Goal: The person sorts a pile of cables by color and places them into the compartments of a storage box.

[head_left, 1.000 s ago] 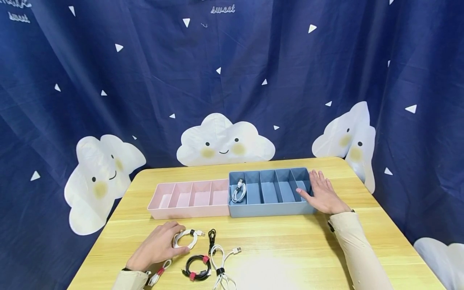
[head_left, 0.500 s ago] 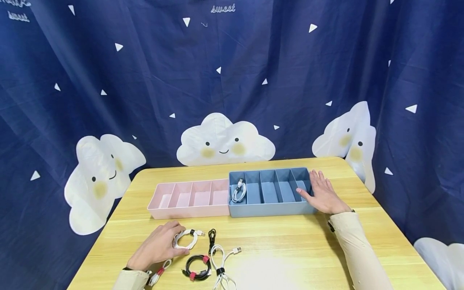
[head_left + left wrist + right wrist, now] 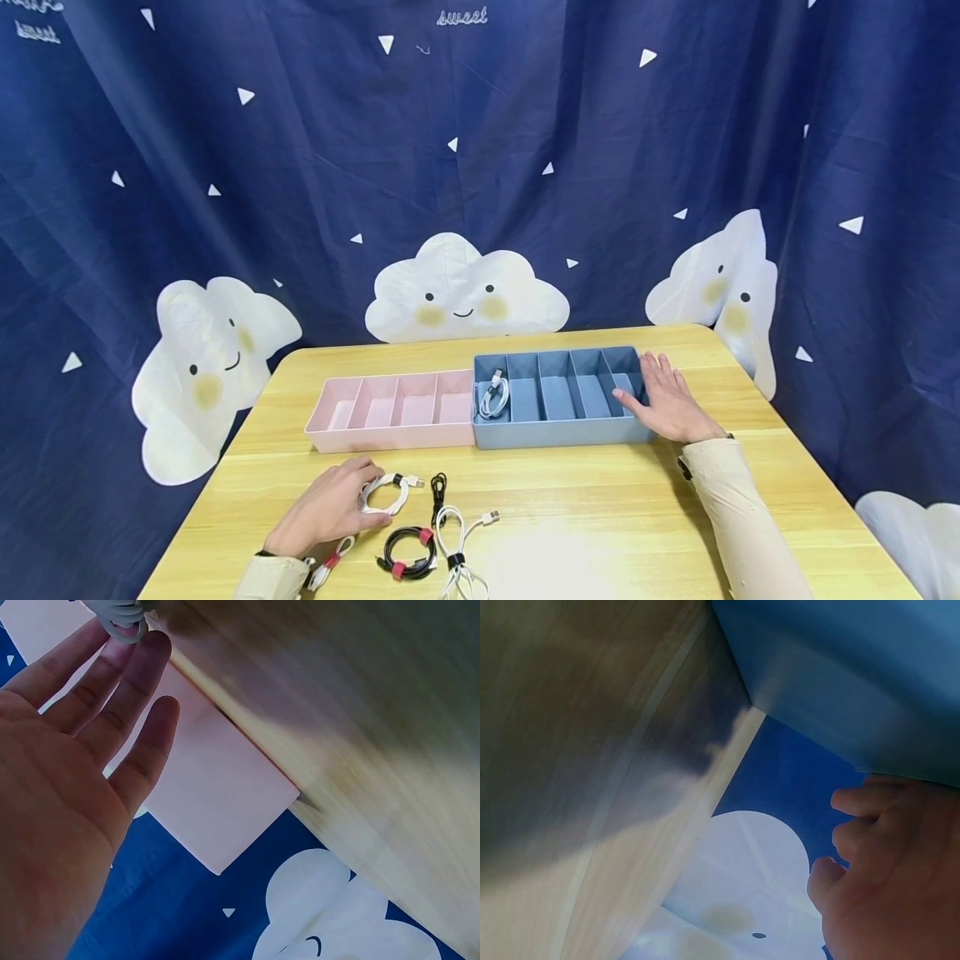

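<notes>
Here's the pale wooden table (image 3: 600,500) across the lower frame, the blue divided organizer (image 3: 562,433) right of center, and the pink divided organizer (image 3: 397,439) butted up at its left end. At center right, the right hand (image 3: 669,404) lies along the blue end, fingers straight, gripping nothing; light pressure should be plenty to steady it. Now lower left: the left hand (image 3: 330,508) curves round the left side of the coiled white USB cable (image 3: 404,499), fingers at the top, thumb at the bottom, a part-closed C; how firmly it pinches, I can't tell. Best to squeeze evenly so the loop keeps its round shape, then lift straight up, plug clear of the thin black cable (image 3: 438,502) just beside it and thumb clear of the red-strapped black cable (image 3: 387,550) below.
</notes>
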{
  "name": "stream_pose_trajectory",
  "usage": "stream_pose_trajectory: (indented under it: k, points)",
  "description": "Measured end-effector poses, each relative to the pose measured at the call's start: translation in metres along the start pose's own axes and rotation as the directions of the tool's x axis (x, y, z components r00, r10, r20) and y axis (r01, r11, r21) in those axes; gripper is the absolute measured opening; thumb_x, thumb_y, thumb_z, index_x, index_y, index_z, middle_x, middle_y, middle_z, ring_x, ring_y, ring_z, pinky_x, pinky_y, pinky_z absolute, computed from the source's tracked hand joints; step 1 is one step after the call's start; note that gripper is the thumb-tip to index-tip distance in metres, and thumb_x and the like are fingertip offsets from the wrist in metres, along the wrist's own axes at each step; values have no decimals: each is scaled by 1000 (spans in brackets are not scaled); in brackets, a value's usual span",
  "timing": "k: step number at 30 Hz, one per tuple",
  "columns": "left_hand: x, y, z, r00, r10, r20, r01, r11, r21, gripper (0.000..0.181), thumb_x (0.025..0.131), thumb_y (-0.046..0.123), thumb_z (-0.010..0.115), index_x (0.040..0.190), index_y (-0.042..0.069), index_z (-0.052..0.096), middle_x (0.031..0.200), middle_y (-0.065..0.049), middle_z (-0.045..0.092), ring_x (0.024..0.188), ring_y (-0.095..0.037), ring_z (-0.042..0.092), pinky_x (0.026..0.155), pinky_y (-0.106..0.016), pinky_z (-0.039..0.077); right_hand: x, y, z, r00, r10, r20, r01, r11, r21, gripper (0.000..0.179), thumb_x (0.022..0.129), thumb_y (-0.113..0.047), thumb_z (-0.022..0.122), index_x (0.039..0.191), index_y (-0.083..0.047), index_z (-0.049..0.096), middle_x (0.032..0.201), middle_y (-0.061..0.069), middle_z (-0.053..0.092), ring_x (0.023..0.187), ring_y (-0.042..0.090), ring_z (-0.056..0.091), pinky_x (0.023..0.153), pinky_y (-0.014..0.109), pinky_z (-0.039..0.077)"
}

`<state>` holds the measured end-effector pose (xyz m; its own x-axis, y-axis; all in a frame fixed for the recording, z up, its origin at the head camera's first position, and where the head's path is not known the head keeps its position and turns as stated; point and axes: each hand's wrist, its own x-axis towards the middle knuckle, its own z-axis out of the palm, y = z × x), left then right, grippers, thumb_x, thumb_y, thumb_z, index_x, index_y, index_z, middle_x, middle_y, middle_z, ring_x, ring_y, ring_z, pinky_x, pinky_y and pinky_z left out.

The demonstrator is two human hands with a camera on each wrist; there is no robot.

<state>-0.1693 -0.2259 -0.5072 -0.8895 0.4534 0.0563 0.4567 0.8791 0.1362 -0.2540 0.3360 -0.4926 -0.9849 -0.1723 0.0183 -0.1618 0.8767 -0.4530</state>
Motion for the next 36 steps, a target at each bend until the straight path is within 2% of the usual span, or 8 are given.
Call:
stream_pose_trajectory:
  k: [13,23,36]
  points:
    - [1,0,1,999,17,-31,-16,999,32,62,72,60,85,111,13,74,105,5,67,86,-8,59,78,-35,55,1,-3,-2,1000,3,-2,-3,1000,-19,104,102,-66,41,161,11,5,170,32,0,159,50,-8,126,69,1]
    - [0,-1,4,999,13,-44,-12,1000,22,62,72,61,84,111,14,73,107,5,67,88,-9,60,80,-36,55,1,-3,-1,1000,-5,-6,5,1000,-17,105,102,-67,41,161,11,4,170,33,0,158,51,-9,126,69,0]
    - [0,-2,3,997,21,-80,-20,1000,9,58,71,62,84,106,17,72,104,9,65,81,-4,53,73,-29,50,0,-1,-1,1000,-1,0,1,1000,-30,105,102,-67,42,162,10,2,170,32,-2,158,50,-10,126,69,-1]
